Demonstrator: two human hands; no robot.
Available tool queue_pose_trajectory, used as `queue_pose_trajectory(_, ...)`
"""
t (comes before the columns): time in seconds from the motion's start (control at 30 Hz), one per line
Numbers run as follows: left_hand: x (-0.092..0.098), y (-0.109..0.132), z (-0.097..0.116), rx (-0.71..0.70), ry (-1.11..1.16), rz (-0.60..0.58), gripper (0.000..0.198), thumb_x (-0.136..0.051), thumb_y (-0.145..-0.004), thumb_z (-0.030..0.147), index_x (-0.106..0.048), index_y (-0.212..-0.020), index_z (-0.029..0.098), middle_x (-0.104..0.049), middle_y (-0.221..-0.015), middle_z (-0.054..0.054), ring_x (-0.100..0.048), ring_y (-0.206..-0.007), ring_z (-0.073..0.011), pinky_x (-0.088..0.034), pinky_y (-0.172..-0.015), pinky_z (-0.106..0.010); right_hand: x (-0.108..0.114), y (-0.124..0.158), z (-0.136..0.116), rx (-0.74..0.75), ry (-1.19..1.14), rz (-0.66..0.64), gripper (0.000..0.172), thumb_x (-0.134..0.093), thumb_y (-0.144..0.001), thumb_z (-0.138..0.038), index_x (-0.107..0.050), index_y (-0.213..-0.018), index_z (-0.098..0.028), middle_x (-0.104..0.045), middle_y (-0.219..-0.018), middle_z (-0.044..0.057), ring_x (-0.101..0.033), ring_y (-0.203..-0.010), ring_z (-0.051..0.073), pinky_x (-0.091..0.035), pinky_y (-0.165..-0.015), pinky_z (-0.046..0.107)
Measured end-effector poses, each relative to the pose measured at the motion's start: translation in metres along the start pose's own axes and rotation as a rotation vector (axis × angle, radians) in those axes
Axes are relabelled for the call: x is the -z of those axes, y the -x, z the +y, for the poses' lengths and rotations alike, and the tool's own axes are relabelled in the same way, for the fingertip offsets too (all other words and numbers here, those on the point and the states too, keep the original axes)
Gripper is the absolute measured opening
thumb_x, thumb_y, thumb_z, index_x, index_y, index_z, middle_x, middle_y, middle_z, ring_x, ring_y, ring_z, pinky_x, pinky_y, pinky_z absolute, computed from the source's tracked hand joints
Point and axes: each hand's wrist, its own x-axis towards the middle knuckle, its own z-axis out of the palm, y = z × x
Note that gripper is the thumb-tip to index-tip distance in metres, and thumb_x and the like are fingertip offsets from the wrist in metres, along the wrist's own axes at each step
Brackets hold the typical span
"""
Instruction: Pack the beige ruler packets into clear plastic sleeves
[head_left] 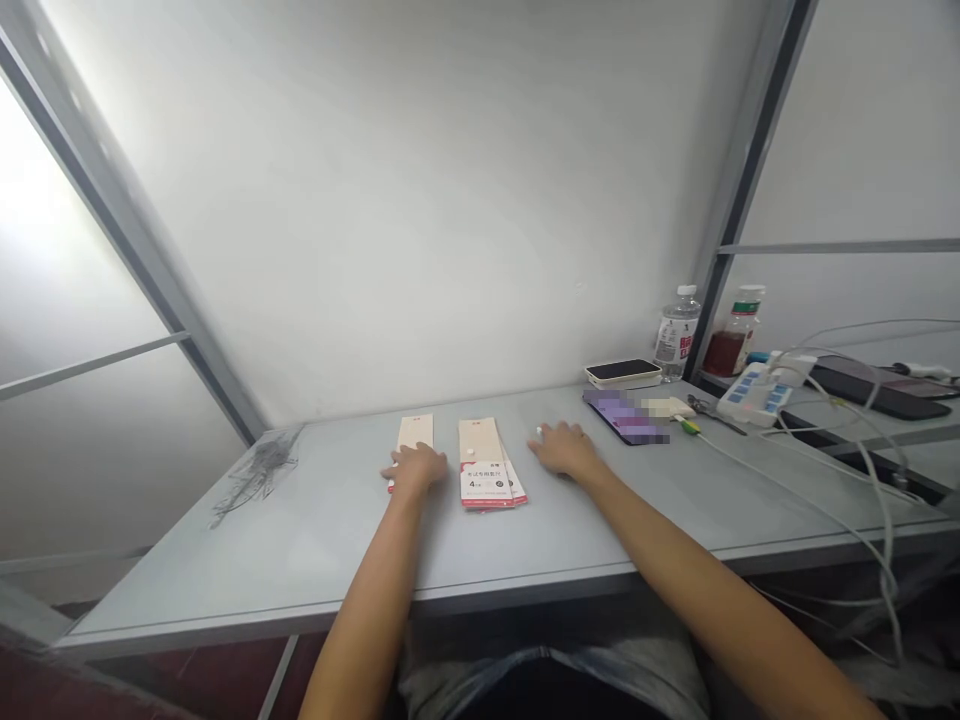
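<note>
My left hand (pixel 417 468) lies over a cream packet (pixel 416 430) with a red lower edge, fingers spread across it and hiding its lower part. To its right is a small stack of similar cream packets (pixel 480 440), slightly fanned, with a white and red printed label at the near end. A small white block (pixel 471 452) rests on the top packet. Further right, my right hand (pixel 564 449) is low over the table with its fingers bent. Another small white piece (pixel 538 430) shows between its thumb and index finger.
A purple pouch (pixel 626 418) and a phone on a white box (pixel 622 374) lie right of my right hand. Beyond are a water bottle (pixel 677 335), scissors (pixel 712 412), a power strip (pixel 761 390) and loose cables. Dark scribble-like marks (pixel 259 470) are at the left.
</note>
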Motion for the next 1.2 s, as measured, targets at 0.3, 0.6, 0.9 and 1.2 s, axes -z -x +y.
queue_pose_trajectory(0.3,0.004,0.000,-0.010,-0.128,0.035,0.006,0.041,-0.054,-0.068,0.029,-0.049,-0.107,0.019,-0.050,-0.117,-0.016,-0.039,-0.112,-0.0326,-0.037,-0.080,-0.041,0.003,-0.002,0.006,0.049,-0.063,0.014,0.049,-0.040,-0.078,-0.051,-0.054,-0.117,-0.025,-0.052,-0.119,0.013,-0.043,-0.110,0.034,-0.033,-0.084,0.042)
queue_pose_trajectory(0.6,0.013,-0.020,-0.028,-0.072,0.284,0.108,0.068,-0.070,-0.053,0.026,-0.040,-0.113,0.017,-0.056,-0.107,-0.017,-0.045,-0.108,-0.0321,-0.041,-0.069,-0.032,0.006,-0.008,0.012,0.112,-0.248,0.080,0.021,-0.056,-0.069,-0.030,-0.065,-0.087,-0.024,-0.063,-0.097,0.006,-0.056,-0.088,0.022,-0.039,-0.065,0.027)
queue_pose_trajectory(0.9,0.019,-0.020,-0.033,-0.175,0.582,0.178,0.078,-0.063,-0.062,0.028,-0.028,-0.131,0.025,-0.062,-0.094,-0.008,-0.060,-0.074,-0.0206,-0.042,-0.057,-0.027,0.012,-0.004,0.006,0.108,-0.371,0.224,0.010,-0.038,-0.080,-0.025,-0.047,-0.082,-0.021,-0.063,-0.078,0.005,-0.056,-0.070,0.019,-0.036,-0.056,0.026)
queue_pose_trajectory(1.2,0.006,0.010,0.007,-0.477,1.107,0.014,0.025,-0.056,-0.064,0.029,-0.065,-0.084,0.017,-0.063,-0.080,-0.004,-0.054,-0.056,-0.0108,-0.043,-0.053,-0.024,0.021,0.019,-0.025,0.363,-1.056,0.526,0.019,-0.040,-0.083,-0.042,-0.041,-0.085,-0.023,-0.068,-0.087,0.005,-0.062,-0.089,0.019,-0.044,-0.065,0.026)
